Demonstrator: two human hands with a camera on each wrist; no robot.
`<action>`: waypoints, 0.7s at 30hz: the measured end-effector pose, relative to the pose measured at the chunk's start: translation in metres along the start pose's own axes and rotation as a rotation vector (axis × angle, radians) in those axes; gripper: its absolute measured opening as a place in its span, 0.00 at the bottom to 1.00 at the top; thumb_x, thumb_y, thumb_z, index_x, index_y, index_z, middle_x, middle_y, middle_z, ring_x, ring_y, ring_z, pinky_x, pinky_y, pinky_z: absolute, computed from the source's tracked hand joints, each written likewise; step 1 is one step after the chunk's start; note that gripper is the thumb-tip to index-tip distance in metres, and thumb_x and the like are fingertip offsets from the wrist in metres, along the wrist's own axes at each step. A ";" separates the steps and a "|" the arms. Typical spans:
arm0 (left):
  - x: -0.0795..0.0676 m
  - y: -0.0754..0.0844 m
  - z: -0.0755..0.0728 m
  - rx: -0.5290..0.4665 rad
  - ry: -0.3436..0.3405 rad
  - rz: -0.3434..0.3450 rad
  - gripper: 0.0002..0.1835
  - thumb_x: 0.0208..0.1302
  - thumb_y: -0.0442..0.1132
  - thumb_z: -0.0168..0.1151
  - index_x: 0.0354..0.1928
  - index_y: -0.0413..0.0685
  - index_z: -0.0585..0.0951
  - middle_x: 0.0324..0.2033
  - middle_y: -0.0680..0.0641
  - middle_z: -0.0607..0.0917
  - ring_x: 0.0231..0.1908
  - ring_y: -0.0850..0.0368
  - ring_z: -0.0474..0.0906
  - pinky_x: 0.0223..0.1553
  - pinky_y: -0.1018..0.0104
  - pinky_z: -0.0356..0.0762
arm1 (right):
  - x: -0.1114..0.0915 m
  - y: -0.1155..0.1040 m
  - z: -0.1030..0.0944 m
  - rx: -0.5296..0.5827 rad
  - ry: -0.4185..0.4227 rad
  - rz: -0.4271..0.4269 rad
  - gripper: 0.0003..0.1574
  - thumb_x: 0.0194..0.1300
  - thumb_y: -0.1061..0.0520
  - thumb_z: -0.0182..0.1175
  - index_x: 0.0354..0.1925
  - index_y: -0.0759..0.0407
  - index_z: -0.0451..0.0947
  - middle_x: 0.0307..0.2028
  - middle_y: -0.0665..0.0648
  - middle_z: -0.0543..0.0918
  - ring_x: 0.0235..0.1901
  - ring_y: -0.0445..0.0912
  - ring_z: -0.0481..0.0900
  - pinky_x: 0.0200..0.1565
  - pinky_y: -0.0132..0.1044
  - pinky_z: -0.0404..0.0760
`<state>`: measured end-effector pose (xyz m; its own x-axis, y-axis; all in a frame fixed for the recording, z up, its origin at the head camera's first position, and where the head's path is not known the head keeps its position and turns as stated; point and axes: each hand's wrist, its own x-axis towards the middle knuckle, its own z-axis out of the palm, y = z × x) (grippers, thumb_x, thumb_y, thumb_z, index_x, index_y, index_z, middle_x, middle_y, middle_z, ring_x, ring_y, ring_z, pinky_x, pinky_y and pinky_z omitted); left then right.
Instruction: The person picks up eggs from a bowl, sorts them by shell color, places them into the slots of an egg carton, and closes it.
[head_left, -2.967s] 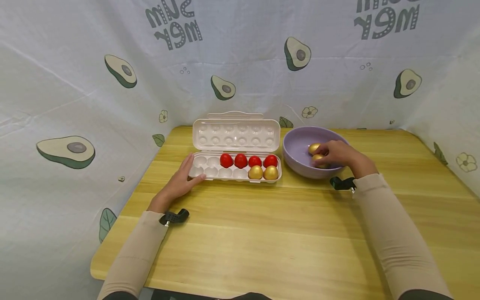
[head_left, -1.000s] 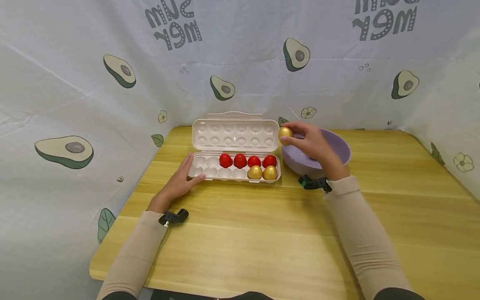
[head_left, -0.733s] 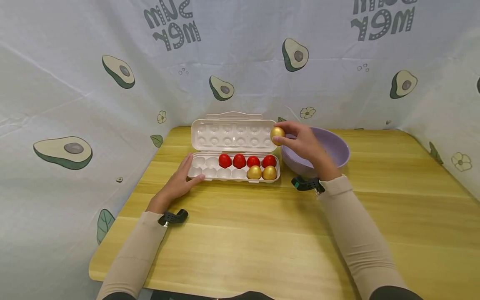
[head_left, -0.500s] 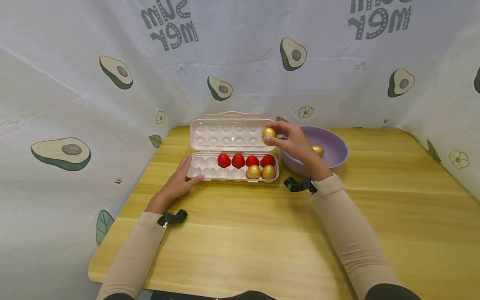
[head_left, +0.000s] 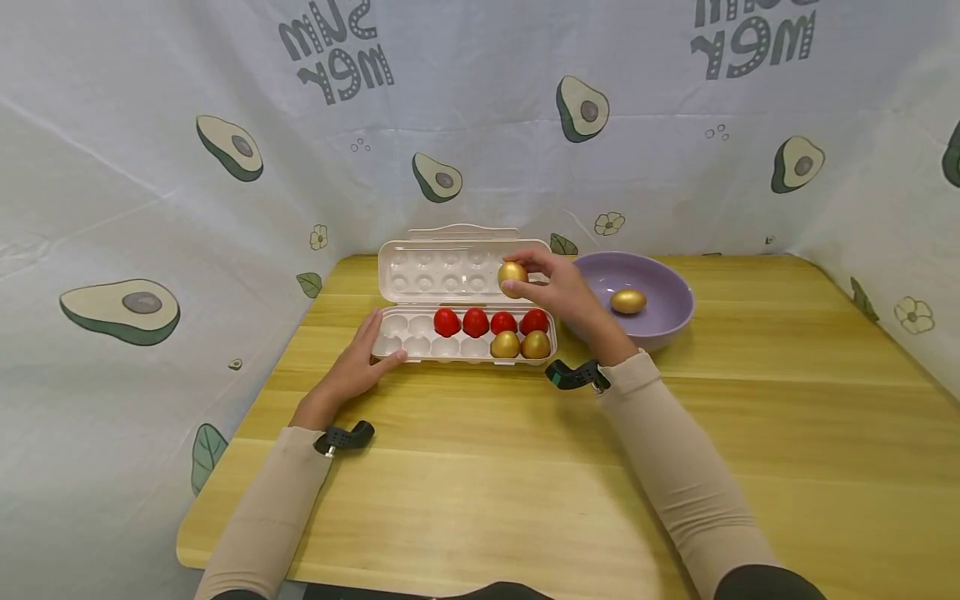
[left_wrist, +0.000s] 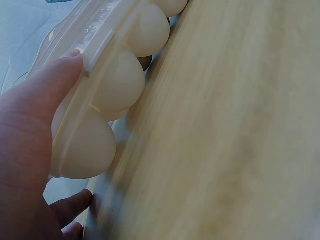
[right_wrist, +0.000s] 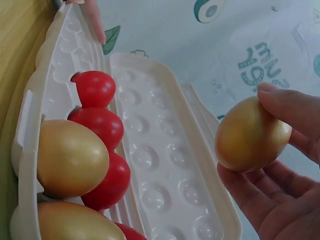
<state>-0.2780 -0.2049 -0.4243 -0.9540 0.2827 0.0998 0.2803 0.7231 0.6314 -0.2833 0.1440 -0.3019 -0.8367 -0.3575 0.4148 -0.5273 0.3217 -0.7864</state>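
Note:
In the head view, my right hand (head_left: 551,287) pinches a gold egg (head_left: 512,279) between thumb and fingers, in front of the raised lid of a white plastic egg carton (head_left: 431,347). The right wrist view shows this gold egg (right_wrist: 253,134) close up. Several red egg-like pieces (head_left: 475,322) fill the right part of the carton's back row. Two gold eggs (head_left: 536,344) sit at the right end of the front row. My left hand (head_left: 358,364) rests against the carton's left end, fingers extended, its thumb (left_wrist: 65,75) on the front rim.
A purple bowl (head_left: 663,321) stands right of the carton with one gold egg (head_left: 628,301) lying in it. All stand on a wooden table (head_left: 480,467). A printed curtain (head_left: 480,117) hangs behind.
My right hand has lifted a gold egg out of the purple bowl and carried it left to above the carton. One gold egg stays in the bowl; my left hand holds its place.

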 end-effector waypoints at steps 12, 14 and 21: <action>0.002 0.002 -0.002 0.009 0.012 0.019 0.51 0.65 0.61 0.56 0.77 0.46 0.41 0.76 0.46 0.39 0.74 0.46 0.38 0.71 0.46 0.43 | 0.007 0.039 0.014 0.010 0.024 0.009 0.29 0.59 0.57 0.69 0.58 0.62 0.76 0.52 0.60 0.80 0.53 0.54 0.77 0.52 0.49 0.77; 0.002 0.002 -0.001 0.010 0.011 0.021 0.51 0.65 0.61 0.56 0.77 0.45 0.40 0.76 0.46 0.40 0.74 0.45 0.39 0.71 0.45 0.43 | 0.005 0.040 0.015 0.007 0.028 0.009 0.28 0.59 0.56 0.69 0.57 0.62 0.77 0.52 0.59 0.80 0.53 0.53 0.77 0.53 0.49 0.77; 0.000 -0.001 -0.001 0.004 0.006 0.009 0.51 0.65 0.62 0.56 0.77 0.48 0.40 0.76 0.46 0.39 0.74 0.45 0.39 0.71 0.44 0.43 | 0.003 0.045 0.023 0.004 0.044 -0.015 0.27 0.59 0.57 0.69 0.56 0.64 0.78 0.51 0.59 0.80 0.51 0.53 0.78 0.52 0.46 0.79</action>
<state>-0.2786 -0.2062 -0.4239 -0.9522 0.2851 0.1099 0.2890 0.7234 0.6271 -0.3059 0.1375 -0.3462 -0.8343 -0.3234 0.4465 -0.5396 0.3125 -0.7818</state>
